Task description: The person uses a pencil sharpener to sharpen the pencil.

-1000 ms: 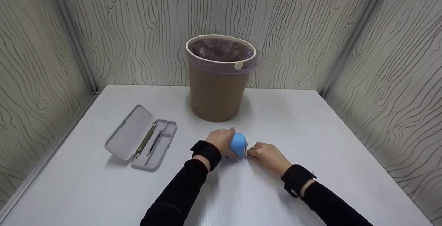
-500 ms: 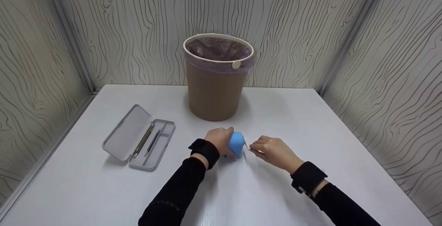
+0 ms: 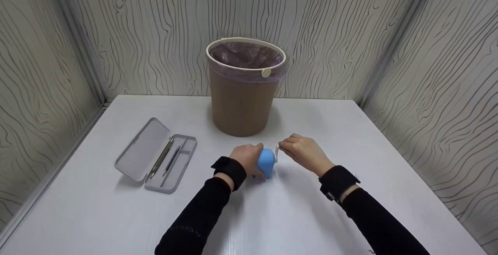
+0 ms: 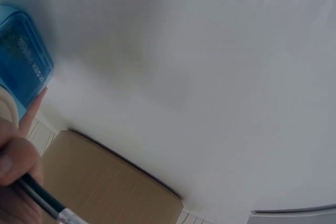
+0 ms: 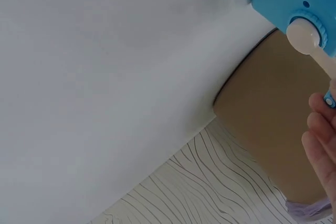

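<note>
Pale panels (image 3: 155, 44) with dark wavy grain lines, enclosing a white tabletop (image 3: 109, 216) on the back and both sides. Left hand (image 3: 247, 159): fingers and thumb curled firmly round a hand-crank pencil sharpener (image 3: 266, 163), low over the table, near centre; contact with the surface uncertain. Right hand (image 3: 304, 152): nearly closed, thumb and fingers pinching the far end of the crank (image 5: 321, 61); crank arm angled up and away in the head view.

Sharpener body: light sky blue, rounded corners, smooth plastic sheen. Crank white, with a round hub (image 5: 303, 36) set in a toothed blue collar and a blue-capped knob (image 5: 329, 99) at the fingers; small dark hole in the blue face beside the collar. On another side, a translucent deeper-blue drawer (image 4: 18, 56) with pale lettering, too soft to read; cream ring (image 4: 6, 107) next to it. Dark pencil (image 4: 39, 196), silvery toward one end, alongside the left hand's fingers; its tip out of sight.

Farther out: black wristbands (image 3: 229, 171) and black sleeves (image 3: 186, 227). To the left, an open grey pencil case (image 3: 142, 152), slim writing tools (image 3: 171, 160) in its long compartment. Behind, a brown bin (image 3: 241, 103), cream rim, purplish liner (image 3: 249, 54).
</note>
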`<state>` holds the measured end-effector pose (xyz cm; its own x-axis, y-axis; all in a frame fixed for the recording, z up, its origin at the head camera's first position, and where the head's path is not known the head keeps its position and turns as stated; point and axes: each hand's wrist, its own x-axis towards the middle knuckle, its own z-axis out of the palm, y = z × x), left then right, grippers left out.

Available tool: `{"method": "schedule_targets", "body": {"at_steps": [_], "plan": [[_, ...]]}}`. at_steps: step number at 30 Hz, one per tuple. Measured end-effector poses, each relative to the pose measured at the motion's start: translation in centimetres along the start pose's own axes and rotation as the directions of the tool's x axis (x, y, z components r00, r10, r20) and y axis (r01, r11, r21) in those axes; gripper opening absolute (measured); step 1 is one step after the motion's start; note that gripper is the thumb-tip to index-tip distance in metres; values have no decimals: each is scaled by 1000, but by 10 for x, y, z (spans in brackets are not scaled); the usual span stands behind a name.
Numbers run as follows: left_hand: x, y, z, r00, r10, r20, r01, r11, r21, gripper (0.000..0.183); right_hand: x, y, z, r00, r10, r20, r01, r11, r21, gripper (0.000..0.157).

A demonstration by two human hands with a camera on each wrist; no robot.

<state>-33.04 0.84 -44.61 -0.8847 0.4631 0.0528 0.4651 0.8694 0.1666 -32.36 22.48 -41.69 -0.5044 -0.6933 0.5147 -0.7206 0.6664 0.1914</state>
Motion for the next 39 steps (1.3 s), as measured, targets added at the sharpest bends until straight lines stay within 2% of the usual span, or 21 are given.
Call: {"method": "schedule_targets", "body": {"at_steps": [7,13,24,30,36,39], "plan": [[-1,0,-1,1000,-17,2,17,1000,-14,80,12,4,14,997,64,41,-63,998,-17,12],[-2,2,1,1000,0,-4,0,1000,-20,79,13,6,35,987,107,123,-105,994,-26,4],[-1,1,-1,1000,1,-6,-2,1000,-15,79,3,-2,51,953,192,236,-206,978,35,16],[-2,0,2,999,22,-45,-22,1000,0,73,-6,-5,55,956,183,229,-200,978,53,5],[-2,0,2,998,23,-61,-23,1000,5,75,-12,-9,55,951,181,250,-201,978,57,3],[-1,0,3,998,19,-60,-18,1000,8,76,-15,-11,56,957,160,240,-178,983,52,6]]}}
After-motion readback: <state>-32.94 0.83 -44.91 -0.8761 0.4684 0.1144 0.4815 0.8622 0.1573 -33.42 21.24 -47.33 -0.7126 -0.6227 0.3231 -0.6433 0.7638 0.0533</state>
